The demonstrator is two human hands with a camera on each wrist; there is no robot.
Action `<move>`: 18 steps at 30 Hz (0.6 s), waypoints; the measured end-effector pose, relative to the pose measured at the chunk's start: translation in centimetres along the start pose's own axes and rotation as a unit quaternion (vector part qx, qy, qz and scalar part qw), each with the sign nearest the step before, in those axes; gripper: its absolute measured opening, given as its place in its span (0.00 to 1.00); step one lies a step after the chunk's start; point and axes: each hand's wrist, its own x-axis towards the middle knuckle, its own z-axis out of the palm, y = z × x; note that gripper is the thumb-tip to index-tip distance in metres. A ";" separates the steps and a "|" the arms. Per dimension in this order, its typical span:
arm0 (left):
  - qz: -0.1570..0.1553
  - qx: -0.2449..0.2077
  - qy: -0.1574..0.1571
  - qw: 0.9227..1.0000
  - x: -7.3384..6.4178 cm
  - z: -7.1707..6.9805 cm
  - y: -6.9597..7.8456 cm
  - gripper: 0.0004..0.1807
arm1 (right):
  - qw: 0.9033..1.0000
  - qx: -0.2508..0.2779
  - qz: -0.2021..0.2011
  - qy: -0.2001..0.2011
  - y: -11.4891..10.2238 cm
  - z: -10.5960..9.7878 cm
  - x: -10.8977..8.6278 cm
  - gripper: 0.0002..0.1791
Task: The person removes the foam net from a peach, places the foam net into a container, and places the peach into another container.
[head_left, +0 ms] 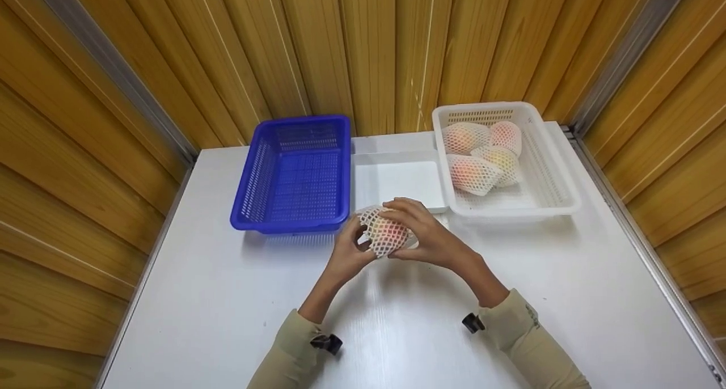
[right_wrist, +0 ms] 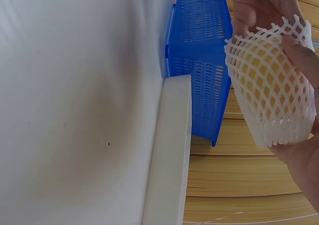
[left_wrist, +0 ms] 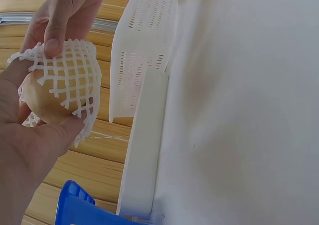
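Observation:
Both hands hold one peach-like fruit in a white foam net sleeve above the table. The left hand grips it from the left, its fingers and thumb curled round it. From the right, the right hand holds it with fingers over the top and the thumb below. In the left wrist view, bare yellow skin of the fruit shows past the net's ragged open edge, where the right thumb presses on the mesh. The right wrist view shows the mesh covering most of the fruit.
A blue plastic basket with nothing visible inside stands at the back left. At the back right, a white basket holds several netted fruits. Between the baskets lies a shallow white tray. Wood-patterned walls enclose the white table.

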 end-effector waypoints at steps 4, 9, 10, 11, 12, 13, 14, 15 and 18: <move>0.000 0.002 -0.010 1.000 -0.1 0.1 0.1 0.36 | 1.000 0.012 -0.004 -0.010 0.0 -0.2 0.0 0.44; -0.010 -0.005 -0.019 1.000 0.0 0.1 0.1 0.35 | 0.999 0.021 -0.007 -0.026 0.1 -0.6 -0.2 0.44; -0.012 -0.008 -0.022 1.000 0.0 0.1 0.1 0.35 | 0.999 0.022 -0.009 -0.027 0.1 -0.7 -0.2 0.44; -0.015 -0.010 -0.023 1.000 0.0 0.1 0.1 0.35 | 0.999 0.023 -0.013 -0.028 0.2 -0.7 -0.3 0.44; -0.017 -0.011 -0.024 1.000 0.0 0.1 0.1 0.35 | 0.999 0.024 -0.016 -0.027 0.2 -0.8 -0.3 0.44; -0.019 -0.012 -0.024 0.999 0.0 0.1 0.2 0.35 | 0.999 0.025 -0.019 -0.027 0.3 -0.8 -0.4 0.43; -0.021 -0.015 -0.025 0.999 0.0 0.1 0.2 0.35 | 0.999 0.026 -0.021 -0.026 0.3 -0.8 -0.4 0.43; -0.021 -0.015 -0.023 0.999 0.0 0.1 0.3 0.35 | 0.999 0.025 -0.022 -0.026 0.3 -0.9 -0.5 0.43; -0.019 -0.016 -0.023 0.999 0.1 0.2 0.3 0.35 | 0.999 0.024 -0.020 -0.023 0.4 -1.0 -0.5 0.44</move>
